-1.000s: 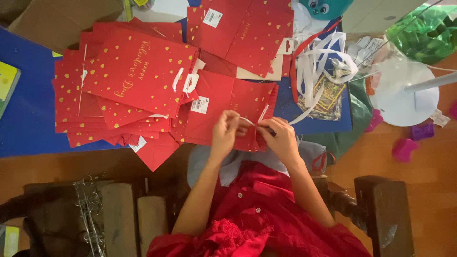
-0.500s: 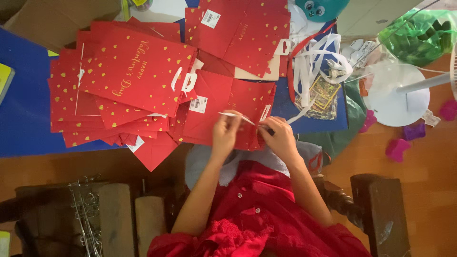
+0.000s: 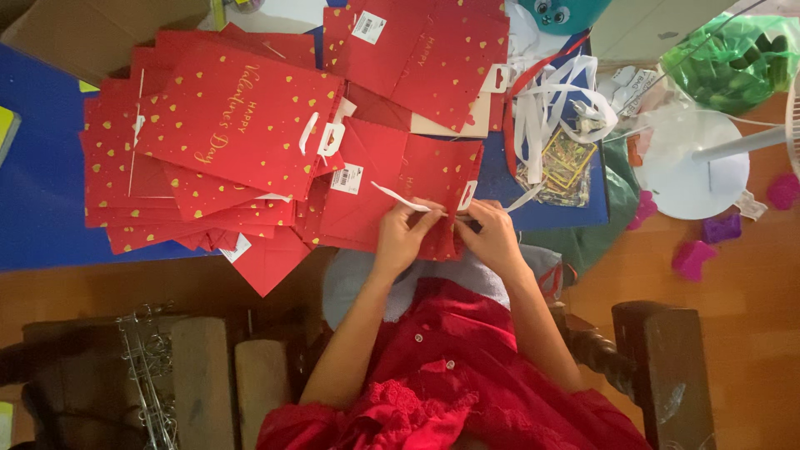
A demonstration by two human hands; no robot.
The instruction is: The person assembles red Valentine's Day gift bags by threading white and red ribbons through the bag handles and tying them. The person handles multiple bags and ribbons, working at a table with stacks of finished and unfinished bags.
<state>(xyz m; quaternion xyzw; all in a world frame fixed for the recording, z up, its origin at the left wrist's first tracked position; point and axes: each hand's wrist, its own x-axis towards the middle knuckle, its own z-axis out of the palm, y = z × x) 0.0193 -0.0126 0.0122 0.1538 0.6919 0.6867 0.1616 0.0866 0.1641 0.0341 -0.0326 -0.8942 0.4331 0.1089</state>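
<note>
A red paper gift bag [image 3: 417, 171] with gold hearts lies flat in front of me on a blue mat [image 3: 42, 200]. My left hand [image 3: 406, 234] pinches its near edge and a white ribbon strip [image 3: 400, 198] that runs up and to the left. My right hand [image 3: 490, 233] grips the same edge beside it, where another bit of white ribbon [image 3: 527, 197] trails to the right. Both hands almost touch each other. A spread pile of finished red bags [image 3: 233, 133] with white handles lies to the left.
More red bags [image 3: 417, 50] lie at the top centre. A tangle of white ribbons [image 3: 558, 108] sits right of them. A white fan base [image 3: 692, 162], a green plastic bag [image 3: 733, 58] and pink pieces [image 3: 692, 258] are on the wooden floor at right. Dark wooden furniture [image 3: 667, 375] stands near me.
My hands have stayed on the bag's near edge. The white ribbon strip in my left hand now sticks out further to the left.
</note>
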